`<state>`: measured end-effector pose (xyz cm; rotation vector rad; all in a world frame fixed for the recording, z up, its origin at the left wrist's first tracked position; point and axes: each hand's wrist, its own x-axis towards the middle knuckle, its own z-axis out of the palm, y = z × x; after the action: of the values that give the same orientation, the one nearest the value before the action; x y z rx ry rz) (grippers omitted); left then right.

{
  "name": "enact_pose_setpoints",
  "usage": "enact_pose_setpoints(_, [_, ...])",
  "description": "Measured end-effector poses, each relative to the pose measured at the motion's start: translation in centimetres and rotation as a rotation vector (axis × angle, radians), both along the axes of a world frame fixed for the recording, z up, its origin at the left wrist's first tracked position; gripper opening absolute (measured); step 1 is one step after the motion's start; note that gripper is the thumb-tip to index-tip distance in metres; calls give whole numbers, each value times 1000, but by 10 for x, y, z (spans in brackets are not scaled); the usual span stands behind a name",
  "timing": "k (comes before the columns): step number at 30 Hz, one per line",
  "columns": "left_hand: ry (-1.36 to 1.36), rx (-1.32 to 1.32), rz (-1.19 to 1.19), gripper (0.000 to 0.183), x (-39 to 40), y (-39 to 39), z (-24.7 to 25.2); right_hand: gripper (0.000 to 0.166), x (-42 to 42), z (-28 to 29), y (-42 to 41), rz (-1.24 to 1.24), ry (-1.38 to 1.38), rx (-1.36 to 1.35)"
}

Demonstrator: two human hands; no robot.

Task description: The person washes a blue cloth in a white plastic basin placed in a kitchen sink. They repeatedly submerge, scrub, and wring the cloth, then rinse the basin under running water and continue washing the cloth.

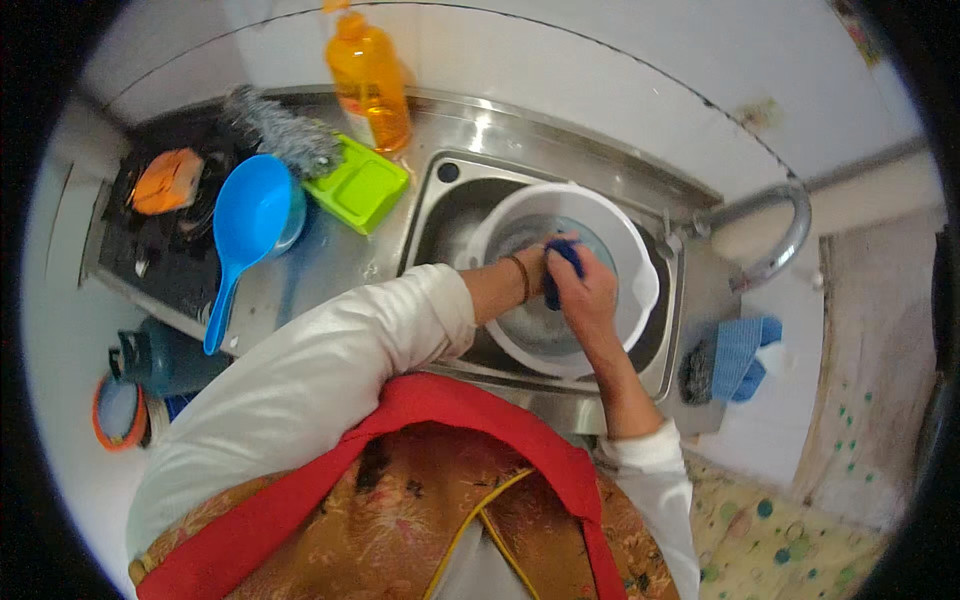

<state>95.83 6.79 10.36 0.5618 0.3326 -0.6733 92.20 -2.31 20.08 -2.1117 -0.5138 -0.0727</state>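
Over a white plastic basin (640,247) set in the stainless steel sink (457,199), both my hands grip a dark blue cloth (562,262). My left hand (534,262) has the cloth at its fingers, which are partly covered by the cloth and my other hand. From the near right, my right hand (592,289) closes around the same cloth, thumb on top. Cloudy water (525,322) lies in the basin below. How far the cloth's lower end reaches towards the water is hidden by my hands.
Left of the sink are a blue ladle (251,210), a green plastic tray (367,187), a grey fluffy duster (281,135) and an orange soap bottle (371,82). A curved faucet (795,232) rises at the right. Beyond it hangs a blue cloth (742,360). An orange sponge (169,180) rests on the dark stove.
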Motion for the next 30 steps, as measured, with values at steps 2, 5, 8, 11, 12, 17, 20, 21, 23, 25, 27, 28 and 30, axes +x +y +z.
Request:
enact_pose_setpoints(2, [45, -3, 12, 35, 8, 0, 12, 25, 9, -24, -6, -108, -209, -132])
enact_pose_setpoints(5, [91, 178, 63, 35, 28, 3, -33, 23, 36, -54, -14, -200, -216, -299])
enact_pose_setpoints(8, [-52, 575, -15, 31, 21, -13, 18, 20, 65, -101, -60, -270, -17, -624])
enact_pose_setpoints(11, [-106, 742, -122, 29, 34, 12, -1, 17, 76, -105, -58, -193, 105, -884])
enact_pose_setpoints(12, [-592, 1023, -383, 32, 47, 47, -43, 18, 79, -103, -54, -164, 108, -912])
enact_pose_setpoints(17, [-189, 950, -172, 39, 34, 38, -34, 23, 70, -172, -40, 101, 388, -880])
enact_pose_setpoints(20, [-47, 977, -132, 40, 26, 26, -13, 18, 73, -155, -29, 284, 511, -698])
enact_pose_setpoints(21, [-9, 998, -138, 41, 22, 24, -10, 18, 73, -136, -29, 287, 536, -585])
enact_pose_setpoints(23, [-20, 811, -95, 47, 13, 26, 0, 21, 69, -65, -28, 185, 812, -132])
enact_pose_setpoints(25, [-5, 659, -26, 50, 11, 28, 2, 18, 59, 6, -24, 61, 853, 49])
enact_pose_setpoints(27, [-145, 431, -63, 57, 10, 23, 16, 14, 59, 29, -29, -35, 812, 293])
enact_pose_setpoints(28, [-206, 361, -122, 60, 12, 25, 16, 14, 62, 32, -32, -67, 756, 390])
enact_pose_setpoints(30, [-268, 108, -179, 70, 10, 17, 30, 15, 66, 38, -38, -133, 639, 582])
